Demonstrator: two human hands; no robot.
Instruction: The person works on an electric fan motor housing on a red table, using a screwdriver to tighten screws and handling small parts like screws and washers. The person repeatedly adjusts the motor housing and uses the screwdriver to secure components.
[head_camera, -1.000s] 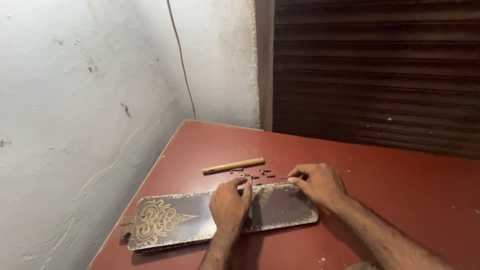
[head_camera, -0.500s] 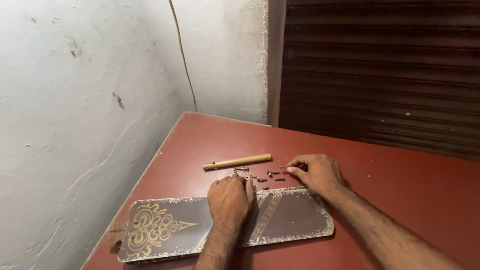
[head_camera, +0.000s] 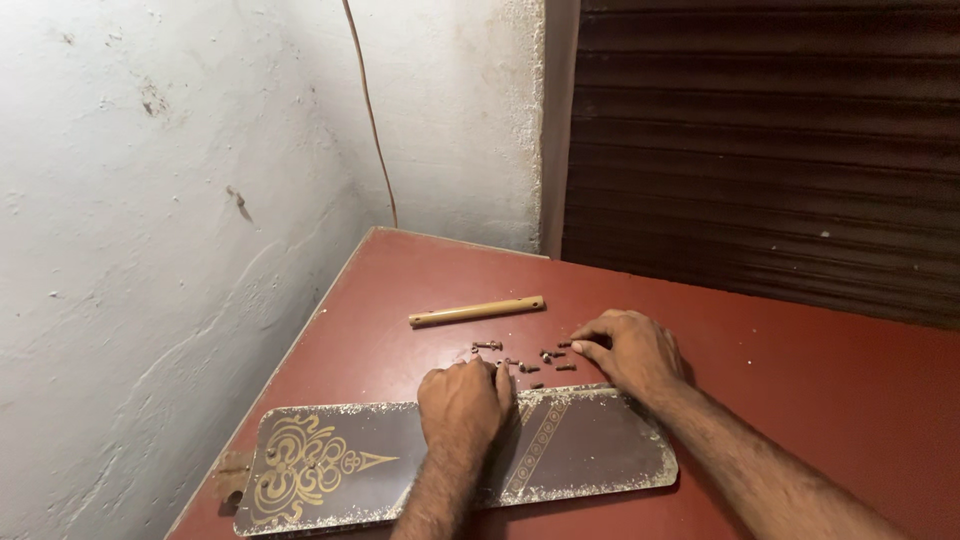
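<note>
Seemingly from the head camera, the left hand lies flat, fingers closed loosely, on one dark fan blade with gold ornament, holding nothing. The right hand rests on the red table, its fingertips pinching at one of about seven small screws; whether it grips one I cannot tell. One pale wooden stick lies beyond. A careless sweep could scatter screws off the edge.

The left hand covers the middle of the dark panel, whose lower left corner runs off the bottom edge. The small screws are too tiny to tell apart.
</note>
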